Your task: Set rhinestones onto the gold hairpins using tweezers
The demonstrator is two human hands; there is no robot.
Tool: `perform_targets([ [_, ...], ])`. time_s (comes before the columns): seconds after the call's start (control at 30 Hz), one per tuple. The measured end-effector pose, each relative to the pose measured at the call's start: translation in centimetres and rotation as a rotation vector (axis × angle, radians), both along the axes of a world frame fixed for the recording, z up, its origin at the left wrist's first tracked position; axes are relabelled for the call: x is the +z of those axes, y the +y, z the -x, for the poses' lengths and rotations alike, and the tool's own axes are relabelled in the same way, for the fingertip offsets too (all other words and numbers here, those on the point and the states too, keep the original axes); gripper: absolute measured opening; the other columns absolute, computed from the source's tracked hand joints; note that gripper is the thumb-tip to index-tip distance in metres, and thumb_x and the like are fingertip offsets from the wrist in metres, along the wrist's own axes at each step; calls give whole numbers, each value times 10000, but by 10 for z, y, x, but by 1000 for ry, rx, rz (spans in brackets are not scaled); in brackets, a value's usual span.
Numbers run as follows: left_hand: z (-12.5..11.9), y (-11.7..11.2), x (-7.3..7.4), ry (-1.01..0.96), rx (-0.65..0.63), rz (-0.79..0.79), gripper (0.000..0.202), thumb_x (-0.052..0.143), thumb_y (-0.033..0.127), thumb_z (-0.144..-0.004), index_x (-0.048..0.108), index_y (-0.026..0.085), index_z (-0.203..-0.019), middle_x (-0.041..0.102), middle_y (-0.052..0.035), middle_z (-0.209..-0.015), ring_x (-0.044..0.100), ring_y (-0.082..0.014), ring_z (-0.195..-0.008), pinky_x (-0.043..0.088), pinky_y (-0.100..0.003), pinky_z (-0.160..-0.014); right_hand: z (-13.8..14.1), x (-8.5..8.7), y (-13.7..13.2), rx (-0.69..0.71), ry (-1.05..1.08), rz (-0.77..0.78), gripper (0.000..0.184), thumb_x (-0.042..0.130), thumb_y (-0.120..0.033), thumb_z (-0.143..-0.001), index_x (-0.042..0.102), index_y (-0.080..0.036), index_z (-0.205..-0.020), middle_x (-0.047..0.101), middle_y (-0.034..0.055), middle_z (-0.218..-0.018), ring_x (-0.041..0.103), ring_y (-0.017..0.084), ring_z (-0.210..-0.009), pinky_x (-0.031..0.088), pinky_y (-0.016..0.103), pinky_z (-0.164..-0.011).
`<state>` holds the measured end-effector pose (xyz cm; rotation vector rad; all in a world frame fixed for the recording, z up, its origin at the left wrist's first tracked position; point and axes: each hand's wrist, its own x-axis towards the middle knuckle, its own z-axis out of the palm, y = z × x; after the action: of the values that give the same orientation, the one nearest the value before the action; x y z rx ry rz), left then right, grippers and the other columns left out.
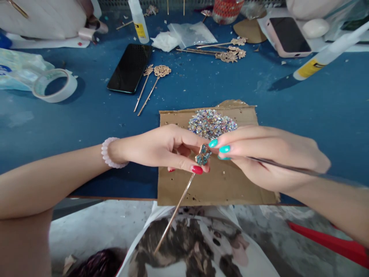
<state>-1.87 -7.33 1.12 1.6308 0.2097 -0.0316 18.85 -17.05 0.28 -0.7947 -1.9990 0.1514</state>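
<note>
My left hand [161, 148], with a pale bead bracelet at the wrist, pinches a gold hair stick [174, 213] just under its flower head [203, 154], which carries blue-green stones. The stick's shaft runs down toward my lap. My right hand [271, 156] is closed on a thin dark pick tool [302, 171], and its fingertips touch the flower head. Both hands hover over a piece of brown cardboard [219, 184] that bears a heap of iridescent rhinestones [211, 123].
On the blue table lie a black phone [129, 68], two bare gold hair sticks [151, 86], more sticks [227, 50] farther back, a tape roll [54, 84], a pink-cased phone [288, 36] and two glue bottles [138, 21] [328, 54]. A red bar [325, 240] sits low right.
</note>
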Motion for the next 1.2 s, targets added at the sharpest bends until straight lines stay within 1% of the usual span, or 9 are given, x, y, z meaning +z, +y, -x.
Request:
perform_targets([
  [0.1,-1,0,0,-18,3,9,419,632,115,-844,640,315,-1212,719,-6,-1004,584,-52,-597,465,-93,-453,1,-3,3,-74,52,52,180,661,-72,-827,618,-183,-961,717,-4,-918,682,89,-904,565,189,-817],
  [0.2,-1,0,-2,-15,20,20,478,637,106,-839,600,312,-1270,725,-21,-1000,601,-59,-603,472,-97,-450,3,-4,5,-142,83,114,99,655,-130,-847,617,-196,-910,714,-12,-871,689,99,-833,561,196,-718],
  [0.37,0,1,-6,-55,30,57,525,637,110,-847,556,349,-1307,721,-22,-1041,656,-91,-715,494,-110,-484,1,-1,6,-159,110,209,58,629,-147,-855,640,-198,-878,718,0,-870,679,98,-772,546,190,-628],
  [0.43,0,1,-8,-76,37,80,539,635,116,-851,536,357,-1323,717,-22,-1058,672,-105,-763,497,-114,-491,0,0,6,-154,128,235,61,617,-144,-859,649,-193,-875,717,3,-867,673,86,-768,545,175,-640],
  [0.53,0,1,-9,-61,61,100,492,649,115,-838,578,304,-1286,721,-33,-1029,676,-105,-741,500,-111,-484,0,0,4,-98,171,203,84,642,-127,-845,642,-189,-903,715,-5,-881,680,84,-807,558,170,-682],
  [0.67,-2,-1,-5,-11,91,132,437,651,75,-811,631,251,-1209,720,-35,-1002,675,-101,-746,496,-102,-479,2,2,-2,23,88,148,169,668,-73,-825,616,-155,-963,722,10,-928,684,67,-891,566,150,-815],
  [0.77,-4,-3,0,27,107,143,406,657,58,-785,654,216,-1159,720,-37,-979,654,-82,-668,460,-95,-427,5,5,-3,88,31,170,145,642,-76,-847,600,-160,-957,729,36,-949,687,82,-941,578,188,-873],
  [0.9,-6,-3,3,44,116,104,364,666,65,-775,670,192,-1115,723,-33,-951,639,-75,-633,458,-98,-423,4,8,-2,100,-9,182,85,604,-114,-884,601,-176,-942,733,32,-950,698,91,-926,599,212,-857],
  [1.2,-3,-4,-5,31,131,3,354,685,169,-799,651,200,-1150,726,-45,-931,682,-134,-750,537,-185,-570,5,10,-4,77,-26,138,74,638,-114,-865,622,-143,-930,733,40,-940,681,53,-939,550,127,-890],
])
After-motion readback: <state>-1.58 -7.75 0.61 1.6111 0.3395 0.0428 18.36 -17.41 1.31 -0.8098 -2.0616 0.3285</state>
